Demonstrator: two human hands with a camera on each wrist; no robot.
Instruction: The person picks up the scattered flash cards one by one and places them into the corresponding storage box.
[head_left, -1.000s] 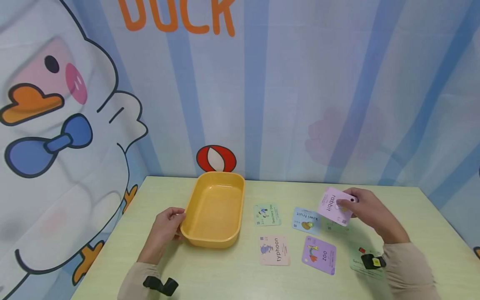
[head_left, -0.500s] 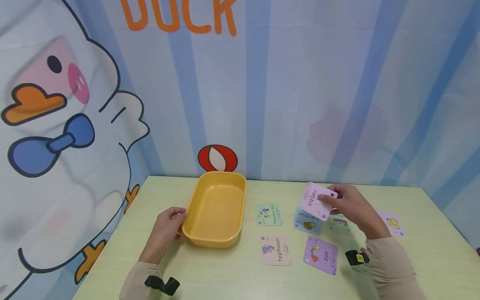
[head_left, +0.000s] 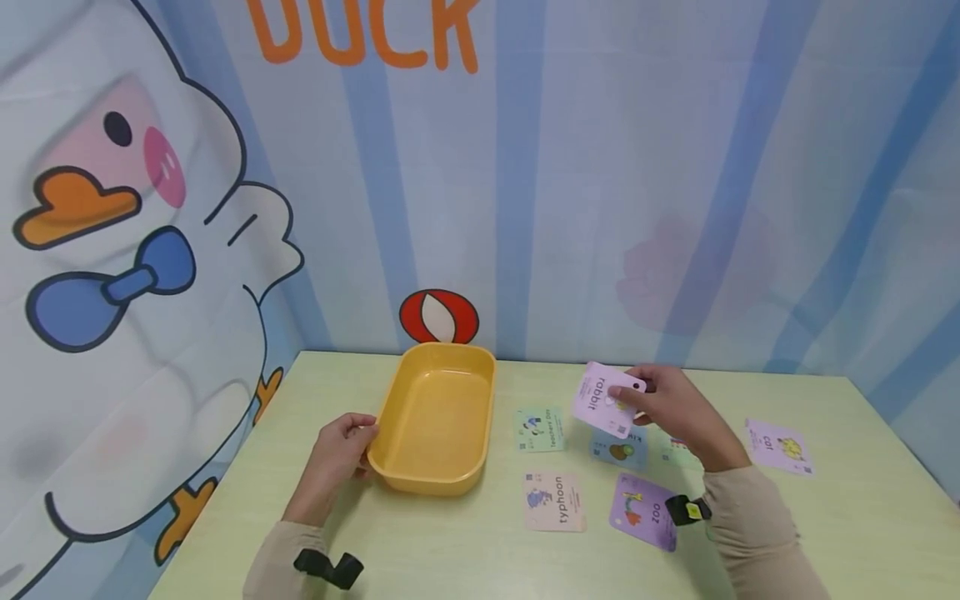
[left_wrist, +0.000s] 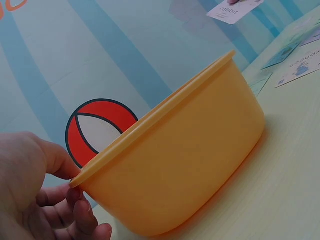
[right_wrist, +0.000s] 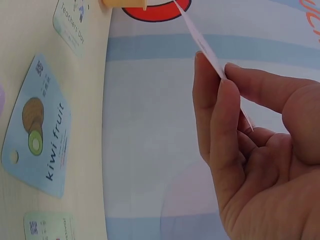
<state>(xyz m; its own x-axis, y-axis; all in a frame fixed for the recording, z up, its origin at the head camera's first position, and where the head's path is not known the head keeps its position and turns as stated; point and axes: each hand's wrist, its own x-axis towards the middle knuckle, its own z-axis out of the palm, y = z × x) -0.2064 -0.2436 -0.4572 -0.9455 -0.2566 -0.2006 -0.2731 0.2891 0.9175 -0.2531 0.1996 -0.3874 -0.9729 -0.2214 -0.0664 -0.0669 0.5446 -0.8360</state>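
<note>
My right hand [head_left: 678, 410] pinches a pink flash card [head_left: 600, 398] printed "rabbit" between thumb and fingers, raised above the table. In the right wrist view the card [right_wrist: 202, 45] appears nearly edge-on. Below it lies a blue "kiwi fruit" card [right_wrist: 42, 127], partly covered in the head view. On the left, my left hand [head_left: 341, 454] grips the near-left rim of a yellow plastic basin [head_left: 431, 483], the thumb on top and fingers curled beneath, as the left wrist view shows. Inside the basin [left_wrist: 180, 160] no card is seen from the head view.
Flat on the table [head_left: 450, 550] lie a green "Teachers' Day" card [head_left: 540, 430], a pink "typhoon" card [head_left: 553, 502], a purple "zoo" card [head_left: 637, 510] and a "cat" card [head_left: 780, 447]. A green card [head_left: 675, 452] is half hidden by the right arm. A printed curtain hangs behind.
My right hand has carried the rabbit card leftward, from over the green card to above the kiwi fruit card. The cat card has come into sight. My left hand stays on the basin.
</note>
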